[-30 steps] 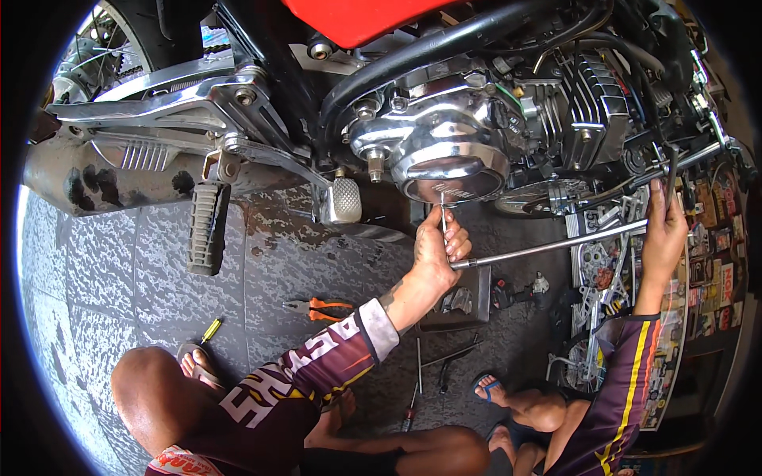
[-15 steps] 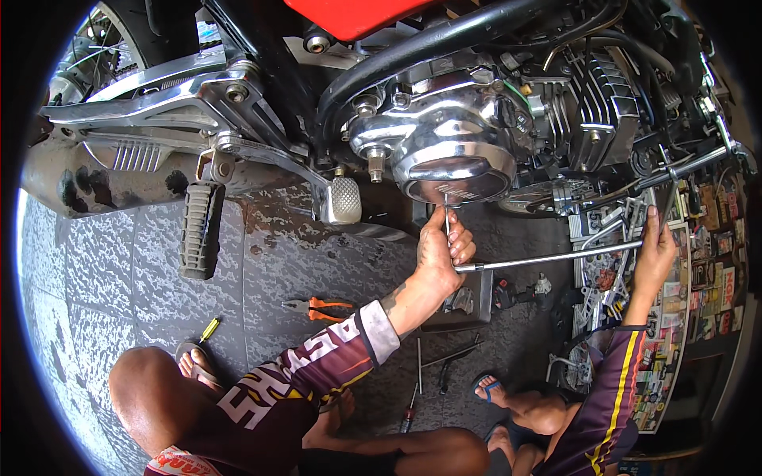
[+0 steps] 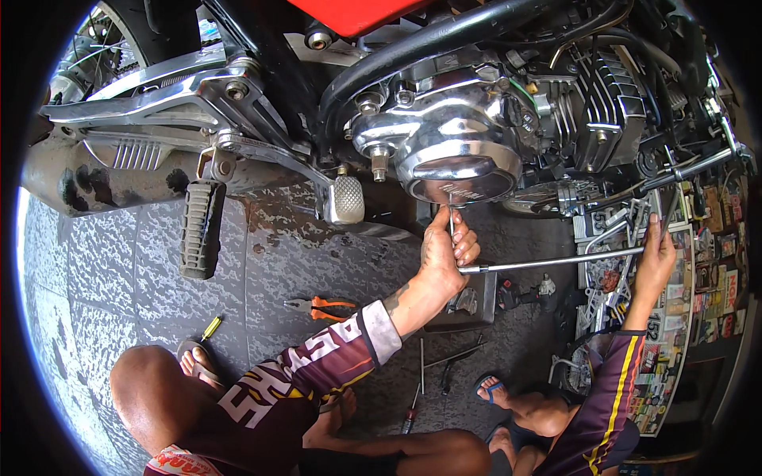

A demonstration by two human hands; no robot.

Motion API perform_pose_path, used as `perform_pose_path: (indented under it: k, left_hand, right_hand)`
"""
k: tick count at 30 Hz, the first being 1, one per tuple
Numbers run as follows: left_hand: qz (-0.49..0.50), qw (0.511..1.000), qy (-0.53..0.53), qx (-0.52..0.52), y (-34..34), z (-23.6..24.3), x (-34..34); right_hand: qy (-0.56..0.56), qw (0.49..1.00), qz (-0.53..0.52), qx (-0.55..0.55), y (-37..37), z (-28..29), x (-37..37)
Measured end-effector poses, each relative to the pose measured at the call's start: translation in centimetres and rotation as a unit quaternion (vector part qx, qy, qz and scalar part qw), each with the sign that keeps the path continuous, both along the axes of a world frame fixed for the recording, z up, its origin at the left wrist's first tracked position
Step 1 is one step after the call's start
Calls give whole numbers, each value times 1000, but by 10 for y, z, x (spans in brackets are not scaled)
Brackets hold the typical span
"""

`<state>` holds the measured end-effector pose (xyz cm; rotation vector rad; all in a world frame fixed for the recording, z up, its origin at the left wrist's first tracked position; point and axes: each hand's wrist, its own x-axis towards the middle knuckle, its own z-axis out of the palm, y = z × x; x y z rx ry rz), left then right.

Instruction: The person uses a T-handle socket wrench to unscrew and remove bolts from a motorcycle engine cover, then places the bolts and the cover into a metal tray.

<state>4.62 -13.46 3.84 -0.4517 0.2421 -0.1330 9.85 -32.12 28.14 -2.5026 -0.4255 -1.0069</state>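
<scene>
My left hand (image 3: 446, 247) is closed around a thin metal rod (image 3: 452, 222) below the engine's round chrome cover (image 3: 460, 170). The rod stands upright, its upper end at the cover's lower edge. My right hand (image 3: 656, 258) is wrapped around the handle end of a long T-handle wrench (image 3: 556, 259). Its steel shaft lies nearly level, and the far end reaches the heel of my left hand. How that end joins the rod is hidden by the hand. A motorcycle engine (image 3: 444, 103) with cooling fins is just above both hands.
A rubber footrest (image 3: 200, 230) and brake pedal (image 3: 347, 200) jut out at left. Orange-handled pliers (image 3: 329, 308), a yellow screwdriver (image 3: 211, 328) and loose tools (image 3: 422, 369) lie on the tiled floor. A metal tray (image 3: 476, 313) sits below my left hand; parts (image 3: 607, 293) lie at right.
The whole view has shifted slightly. Both hands keep their grips, and the wrench and rod stay in nearly the same place.
</scene>
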Motion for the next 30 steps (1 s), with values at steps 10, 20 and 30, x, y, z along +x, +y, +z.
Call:
perform_pose_path:
  k: [10,20,30]
  left_hand:
    - [5,1000,8,-4,-1,1,1]
    - [5,1000,13,-1,-1,3,0]
    - [15,1000,7,13,-5,1,0]
  right_hand:
    - [26,999,-40,10,-25,-14,10]
    - [30,998,-41,46,-45,-32,19]
    - [53,994,-57,70,-68,-49,27]
